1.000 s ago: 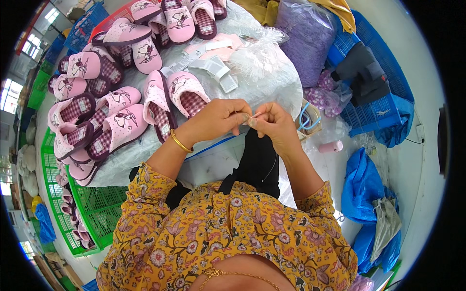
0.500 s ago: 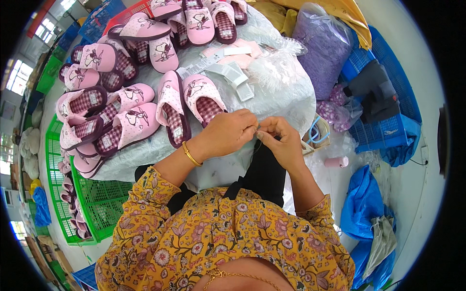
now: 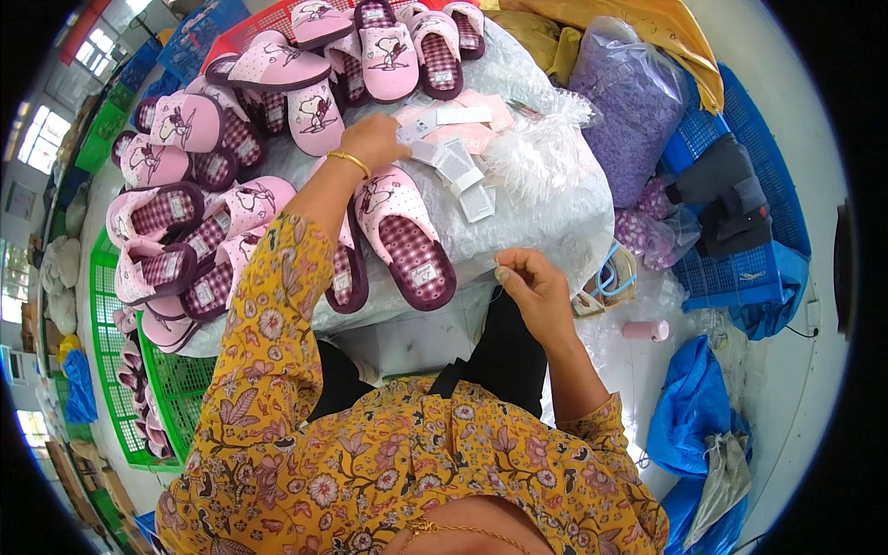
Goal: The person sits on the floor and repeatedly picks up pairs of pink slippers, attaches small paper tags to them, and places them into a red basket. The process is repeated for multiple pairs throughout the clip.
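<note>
My left hand (image 3: 375, 141) reaches across the table onto the left end of a pile of grey and white card tags (image 3: 453, 165). Its fingertips point down at the cards, and whether they grip one is hidden. Near the table's front edge my right hand (image 3: 536, 291) is closed in a pinch on a thin thread (image 3: 499, 289) that hangs down beside it; any needle is too small to make out. Between the hands lies a pink slipper (image 3: 405, 242) with a checked lining. Its mate (image 3: 348, 273) is partly covered by my left forearm.
More pink slippers (image 3: 180, 125) are heaped at the left and back of the plastic-covered table (image 3: 546, 208). White strands (image 3: 536, 134) lie right of the tags. A purple filled bag (image 3: 624, 102), a blue crate (image 3: 721, 268) and a pink thread spool (image 3: 646, 330) are to the right; a green crate (image 3: 180, 393) stands lower left.
My left hand has left my right hand and moved up and left to the tags. The right hand stays near the table edge, still pinching. The front slippers appear shifted nearer me.
</note>
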### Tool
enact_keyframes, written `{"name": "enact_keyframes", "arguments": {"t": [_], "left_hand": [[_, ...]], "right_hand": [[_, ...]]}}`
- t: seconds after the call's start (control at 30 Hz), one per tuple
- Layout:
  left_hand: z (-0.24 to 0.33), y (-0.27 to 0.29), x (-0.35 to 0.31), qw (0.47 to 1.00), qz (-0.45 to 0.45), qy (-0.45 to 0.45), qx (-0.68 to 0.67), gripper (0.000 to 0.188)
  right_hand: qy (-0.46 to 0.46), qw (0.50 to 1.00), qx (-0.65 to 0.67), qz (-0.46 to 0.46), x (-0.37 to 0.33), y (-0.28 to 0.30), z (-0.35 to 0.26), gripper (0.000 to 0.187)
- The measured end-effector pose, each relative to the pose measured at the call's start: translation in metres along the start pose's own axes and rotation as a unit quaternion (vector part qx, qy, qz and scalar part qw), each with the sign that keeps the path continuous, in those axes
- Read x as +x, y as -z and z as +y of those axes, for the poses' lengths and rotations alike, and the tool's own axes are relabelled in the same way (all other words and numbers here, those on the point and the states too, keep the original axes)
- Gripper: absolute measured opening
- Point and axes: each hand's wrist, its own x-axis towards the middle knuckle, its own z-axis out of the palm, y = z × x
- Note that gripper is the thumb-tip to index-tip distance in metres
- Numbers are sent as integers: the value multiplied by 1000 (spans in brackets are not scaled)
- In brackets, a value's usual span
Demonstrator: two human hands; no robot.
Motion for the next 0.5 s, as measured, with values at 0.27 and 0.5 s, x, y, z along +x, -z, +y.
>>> {"name": "enact_keyframes", "arguments": {"t": [0.27, 0.5], "left_hand": [[-22, -5, 31, 995, -98, -10, 18, 44], [-24, 9, 13, 995, -12, -44, 91, 21]], "right_hand": [[-17, 1000, 19, 13, -3, 8, 7, 15], [-15, 1000, 11, -14, -9, 5, 4, 16]]}}
